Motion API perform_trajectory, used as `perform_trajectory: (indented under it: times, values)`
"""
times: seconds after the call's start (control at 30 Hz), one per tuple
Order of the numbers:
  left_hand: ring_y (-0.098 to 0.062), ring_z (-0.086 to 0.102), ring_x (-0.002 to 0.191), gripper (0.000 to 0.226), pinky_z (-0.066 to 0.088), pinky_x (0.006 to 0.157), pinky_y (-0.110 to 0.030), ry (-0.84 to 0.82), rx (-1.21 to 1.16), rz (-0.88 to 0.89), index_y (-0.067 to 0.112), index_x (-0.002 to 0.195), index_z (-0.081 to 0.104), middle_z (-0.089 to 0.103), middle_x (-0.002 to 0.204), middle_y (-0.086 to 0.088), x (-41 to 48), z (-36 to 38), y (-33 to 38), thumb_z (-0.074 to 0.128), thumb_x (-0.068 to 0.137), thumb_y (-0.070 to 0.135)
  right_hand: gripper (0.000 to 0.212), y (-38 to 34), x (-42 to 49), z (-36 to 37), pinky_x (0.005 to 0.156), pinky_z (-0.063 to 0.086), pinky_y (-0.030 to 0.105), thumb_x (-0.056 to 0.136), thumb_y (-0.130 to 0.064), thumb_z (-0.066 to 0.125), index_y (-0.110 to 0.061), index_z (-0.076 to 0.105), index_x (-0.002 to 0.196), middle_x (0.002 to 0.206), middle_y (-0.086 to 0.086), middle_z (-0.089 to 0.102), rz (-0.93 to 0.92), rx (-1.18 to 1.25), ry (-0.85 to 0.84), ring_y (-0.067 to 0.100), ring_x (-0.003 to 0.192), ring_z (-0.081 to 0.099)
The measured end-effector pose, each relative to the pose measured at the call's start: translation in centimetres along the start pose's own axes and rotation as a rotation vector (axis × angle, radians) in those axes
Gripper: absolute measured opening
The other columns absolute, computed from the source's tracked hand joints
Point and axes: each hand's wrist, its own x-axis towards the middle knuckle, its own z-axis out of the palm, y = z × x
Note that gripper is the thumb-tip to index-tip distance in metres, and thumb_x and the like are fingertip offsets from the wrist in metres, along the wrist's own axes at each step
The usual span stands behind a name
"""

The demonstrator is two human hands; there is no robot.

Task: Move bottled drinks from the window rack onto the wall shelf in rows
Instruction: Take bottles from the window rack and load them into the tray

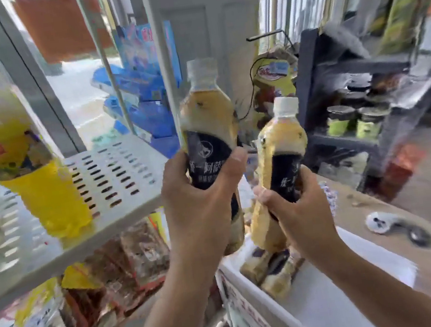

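Head view: left hand (199,193) curls round the left bottle (206,115), right hand (297,213) round the right bottle (283,143), both upright over a box (317,303) holding more. Carrying step, likely; next they need setting side by side on the shelf (117,173).

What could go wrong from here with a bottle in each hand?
1. The right hand grips its tilted bottle above the open box; it may slip and fall in.
2. With both hands full, the upright bottle in the left hand could knock the yellow bottle on the perforated shelf.
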Motion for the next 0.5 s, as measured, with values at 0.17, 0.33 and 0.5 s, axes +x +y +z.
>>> perform_trajectory:
  times: [0.17,0.33,0.5]
  values:
    - [-0.008,0.060,0.063,0.023,0.044,0.055,-0.022,-0.298,0.192,-0.053,0.025,0.076,0.064,0.064,0.074,0.005,-0.3,6.5,-6.2,0.081,0.078,0.041,0.027,7.7,-1.3,-6.3,0.061,0.047,0.023,0.080,-0.020,0.082,-0.026,0.060,0.094,0.074,-0.012,0.066,0.249,-0.056,0.239,0.003,0.065,0.061]
    - [-0.013,0.062,0.058,0.032,0.046,0.052,-0.034,-0.601,0.484,-0.275,0.017,0.068,0.063,0.064,0.060,0.001,-3.2,12.4,-16.6,0.079,0.072,0.045,0.028,13.5,-5.0,-10.6,0.066,0.045,0.028,0.085,-0.030,0.078,-0.023,0.060,0.104,0.092,-0.003,0.069,0.570,-0.074,0.362,0.014,0.082,0.065]
    - [-0.015,0.056,0.061,0.031,0.038,0.052,-0.027,-0.915,0.783,-0.419,0.021,0.068,0.049,0.059,0.071,0.002,-7.9,15.4,-24.7,0.074,0.070,0.040,0.031,17.3,-7.7,-11.9,0.063,0.042,0.031,0.083,-0.034,0.076,-0.019,0.057,0.102,0.091,0.003,0.067,0.799,-0.124,0.385,0.018,0.081,0.063]
